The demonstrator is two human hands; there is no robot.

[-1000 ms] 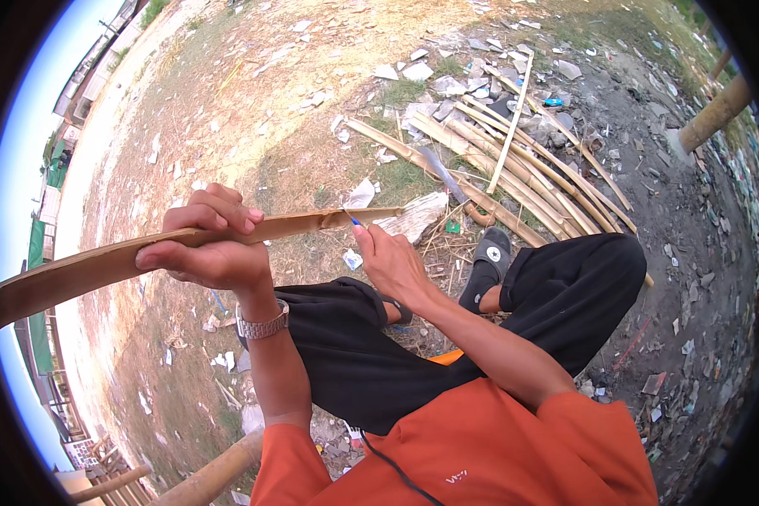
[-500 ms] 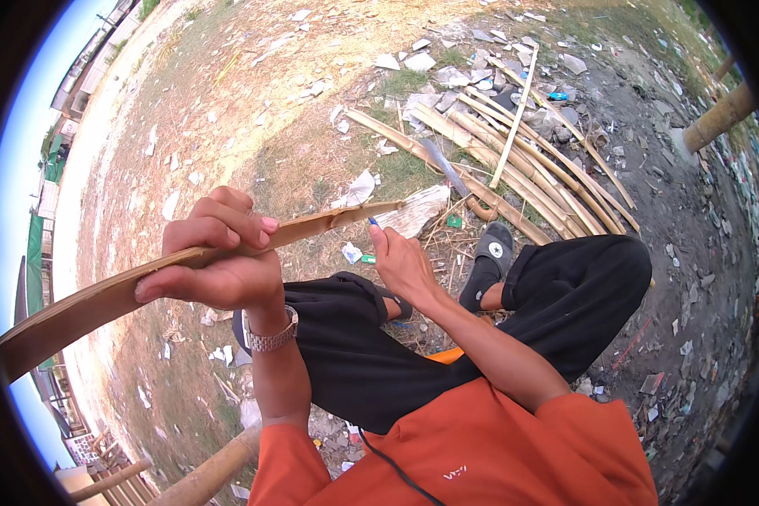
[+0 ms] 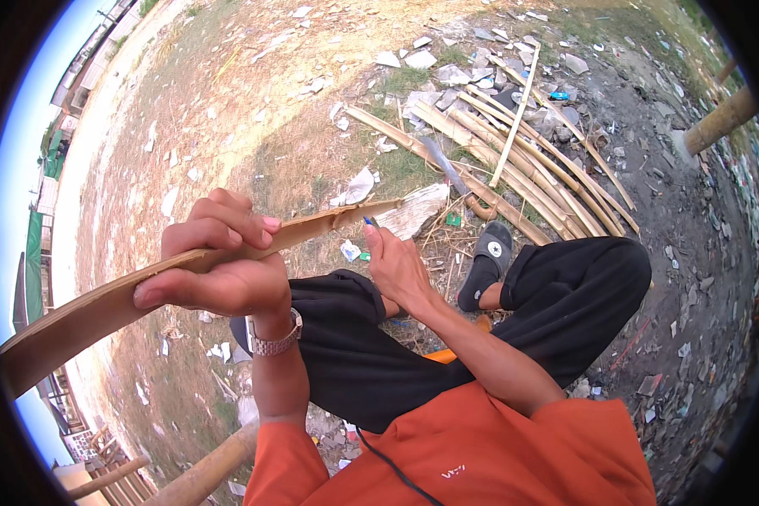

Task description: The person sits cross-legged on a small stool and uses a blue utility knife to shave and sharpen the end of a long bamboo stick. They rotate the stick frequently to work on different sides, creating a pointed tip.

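My left hand [image 3: 248, 282] is closed round a long split bamboo strip [image 3: 312, 229], with the thumb under it and the fingers over the top. The strip slants from the lower left up towards the middle, tapering to a narrow end past a knot. Beside that end, my right hand [image 3: 399, 271] is closed on a small blue-tipped thing [image 3: 368, 221]. Its tip shows above the thumb, close to the strip's lower edge; the rest is hidden in the fist. Whether the tip touches the bamboo, I cannot tell.
Ahead lies a pile of split bamboo strips [image 3: 523, 160]. A big knife [image 3: 443, 162] with a curved brown handle rests against it, near a pale wood block [image 3: 417, 211]. Litter covers the ground. A thick bamboo post [image 3: 721, 121] stands far right; a pole [image 3: 210, 468] runs at lower left.
My right hand has shifted slightly left and down beside the strip, with the blue-tipped thing in it. My left wrist has turned a little, and the strip's near end has dipped slightly.
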